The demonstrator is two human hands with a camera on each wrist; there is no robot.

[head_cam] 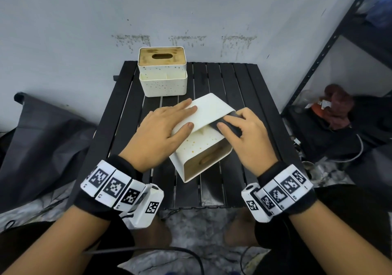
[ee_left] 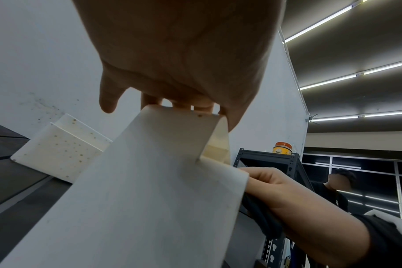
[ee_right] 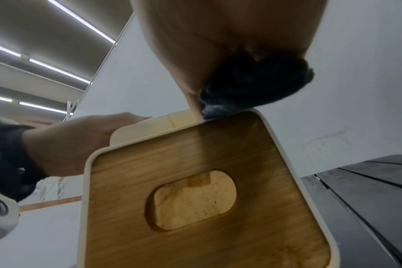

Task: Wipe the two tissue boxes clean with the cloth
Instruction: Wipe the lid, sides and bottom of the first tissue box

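The near tissue box [head_cam: 212,109] is white with a wooden slotted lid [ee_right: 195,199] and lies tipped over mid-table, lid towards me. My left hand [head_cam: 186,118] grips its upturned bottom, fingers laid across the white face and thumb on the edge; the left wrist view shows the fingertips over the far rim of the box [ee_left: 149,181]. My right hand [head_cam: 244,134] holds a bunched dark cloth [head_cam: 232,119] pressed against the box's right side near the edge, as the cloth [ee_right: 252,85] also shows from the wrist. The second box [head_cam: 163,73] stands upright at the table's back, speckled with spots.
A black slatted table [head_cam: 233,79] stands against a stained white wall. A dark metal rack [head_cam: 331,48] with clutter on its low shelf is at the right. A dark bag [head_cam: 42,147] lies left. Cables run over the floor. Another person [ee_left: 340,183] is far behind.
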